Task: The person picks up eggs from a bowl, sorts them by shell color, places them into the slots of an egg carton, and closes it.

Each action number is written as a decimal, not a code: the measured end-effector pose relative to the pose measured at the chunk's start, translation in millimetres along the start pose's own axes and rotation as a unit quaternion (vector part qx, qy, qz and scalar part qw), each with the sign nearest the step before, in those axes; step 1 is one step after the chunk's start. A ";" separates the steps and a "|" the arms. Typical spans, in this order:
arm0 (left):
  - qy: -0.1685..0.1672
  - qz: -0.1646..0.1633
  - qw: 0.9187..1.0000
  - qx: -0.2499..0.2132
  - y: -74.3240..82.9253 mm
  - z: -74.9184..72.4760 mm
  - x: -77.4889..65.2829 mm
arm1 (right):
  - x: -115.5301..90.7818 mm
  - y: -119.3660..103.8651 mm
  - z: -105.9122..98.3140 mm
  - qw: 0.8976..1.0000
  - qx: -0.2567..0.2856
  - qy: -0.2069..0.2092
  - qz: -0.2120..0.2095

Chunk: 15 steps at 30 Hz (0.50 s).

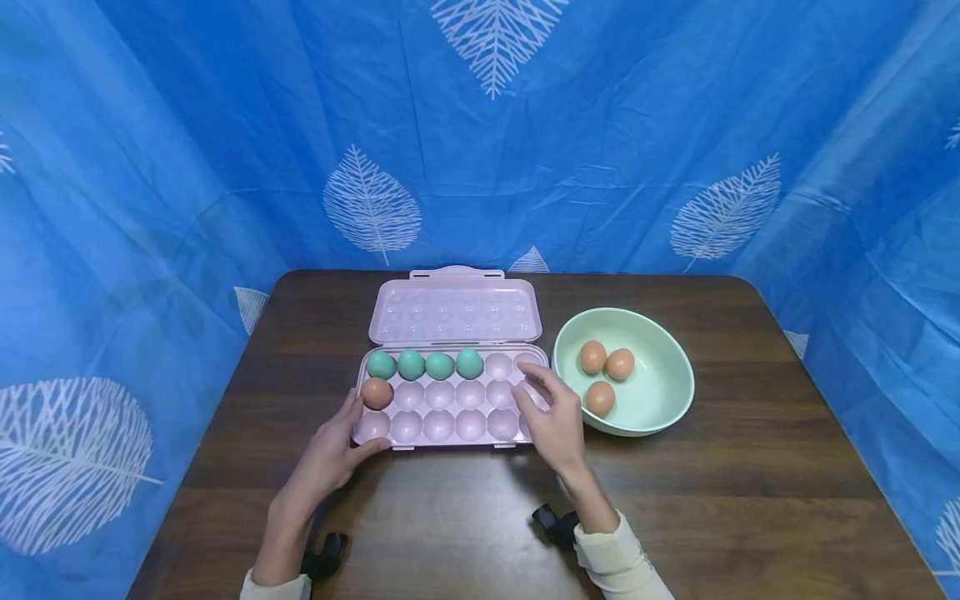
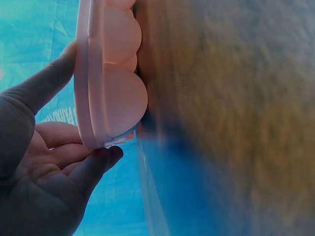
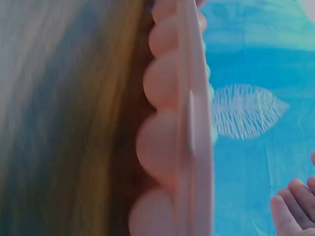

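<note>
Tray (image 1: 439,425), corner pinched in left hand (image 1: 326,454), lay under right hand's (image 1: 557,417) spread, apparently empty fingers. Looked mid-fill; next move probably called for a brown egg (image 1: 620,364) from the bowl (image 1: 660,371) right of those fingers.

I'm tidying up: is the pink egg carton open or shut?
Open: the egg carton has its lid folded back, leaving four green eggs exposed.

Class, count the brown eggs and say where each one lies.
4: one brown egg at the left end of the tray's middle row; three brown eggs in the green bowl, two farther back and one nearer. The right hand partly covers some cups, possibly hiding more.
</note>
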State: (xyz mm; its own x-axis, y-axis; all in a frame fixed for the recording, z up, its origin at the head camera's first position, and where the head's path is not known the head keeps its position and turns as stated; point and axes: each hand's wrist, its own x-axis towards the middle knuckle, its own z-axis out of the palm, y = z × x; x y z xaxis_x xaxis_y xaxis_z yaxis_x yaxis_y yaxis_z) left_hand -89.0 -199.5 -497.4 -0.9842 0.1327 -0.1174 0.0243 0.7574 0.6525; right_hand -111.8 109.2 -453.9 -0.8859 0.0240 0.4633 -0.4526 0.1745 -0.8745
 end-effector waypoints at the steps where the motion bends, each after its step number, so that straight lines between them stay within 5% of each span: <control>1: 0.000 0.000 1.000 0.000 -0.1 0.4 -0.1 | 1.2 0.9 -4.3 1.000 -0.003 0.001 0.005; 9: -0.001 -0.001 1.000 -0.001 -0.6 0.7 0.0 | 26.1 33.5 -46.3 0.998 -0.051 0.023 0.031; 15: 0.000 -0.001 1.000 -0.004 -2.5 1.5 -0.1 | 48.6 51.2 -64.0 0.984 -0.176 0.014 0.014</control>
State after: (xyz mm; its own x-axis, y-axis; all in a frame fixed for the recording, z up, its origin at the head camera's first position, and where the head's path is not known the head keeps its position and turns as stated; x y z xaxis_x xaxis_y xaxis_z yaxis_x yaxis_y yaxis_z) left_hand -88.6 -200.5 -500.1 -0.9842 0.1318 -0.1185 0.0214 0.7523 0.6585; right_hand -171.4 182.4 -467.0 -0.8920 0.0599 0.4481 -0.3604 0.5043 -0.7848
